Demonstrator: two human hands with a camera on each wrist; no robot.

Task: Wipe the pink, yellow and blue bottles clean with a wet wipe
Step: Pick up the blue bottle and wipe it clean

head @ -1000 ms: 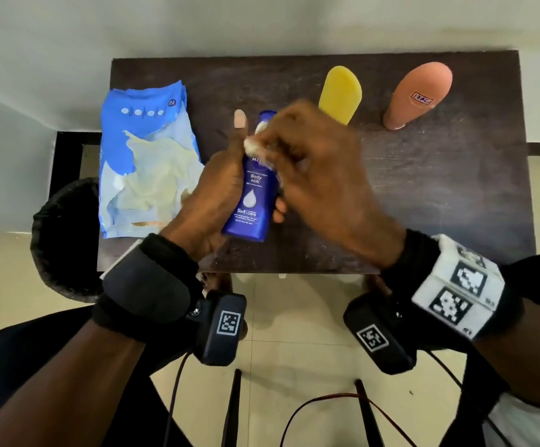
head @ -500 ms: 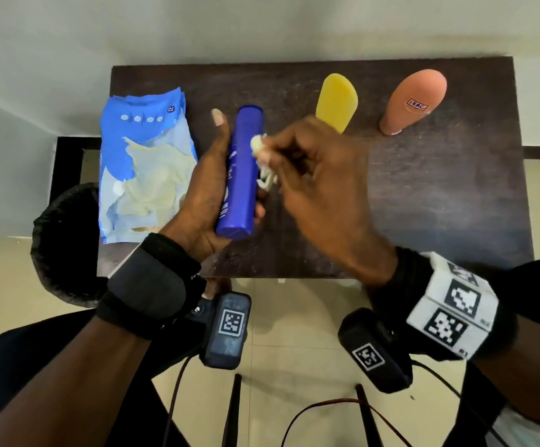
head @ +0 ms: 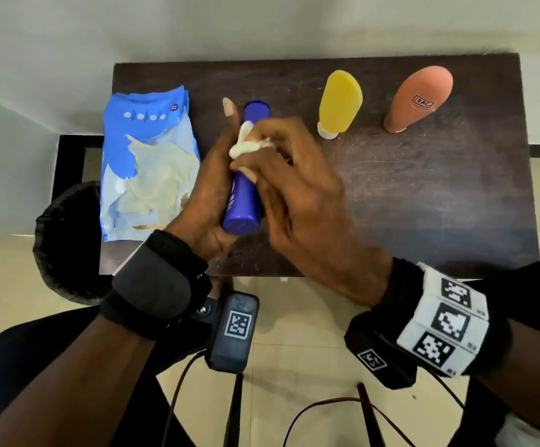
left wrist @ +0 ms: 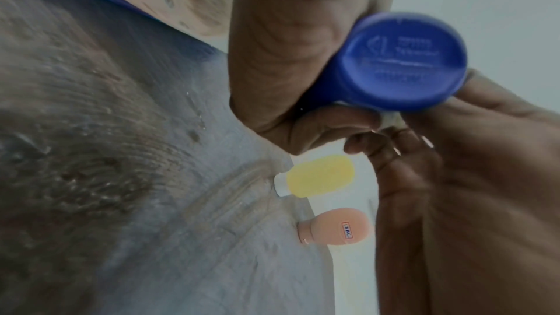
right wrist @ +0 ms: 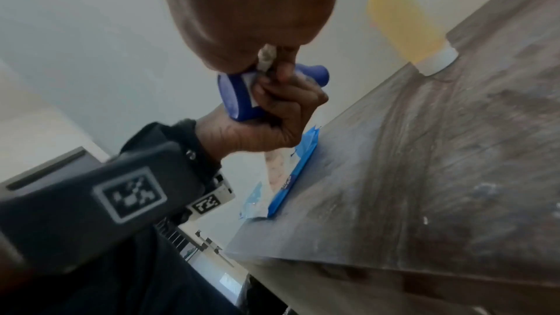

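My left hand (head: 210,188) grips the blue bottle (head: 242,201) above the dark table (head: 423,195), its base toward me and its cap pointing away. The bottle's round base (left wrist: 406,61) fills the left wrist view. My right hand (head: 294,188) pinches a crumpled white wet wipe (head: 246,145) and presses it against the upper part of the blue bottle. The wipe (right wrist: 266,59) shows between the fingers in the right wrist view. The yellow bottle (head: 339,101) and the pink bottle (head: 418,98) stand cap-down at the back right of the table.
A blue wet-wipe pack (head: 147,166) lies open on the left of the table. A black bin (head: 65,240) sits beside the table's left front corner. Cables (head: 320,411) hang over the tiled floor below.
The right hand came back onto the blue bottle with the wipe, after lifting off to its right half a second ago. The bottle has turned in the left hand, label no longer facing up.
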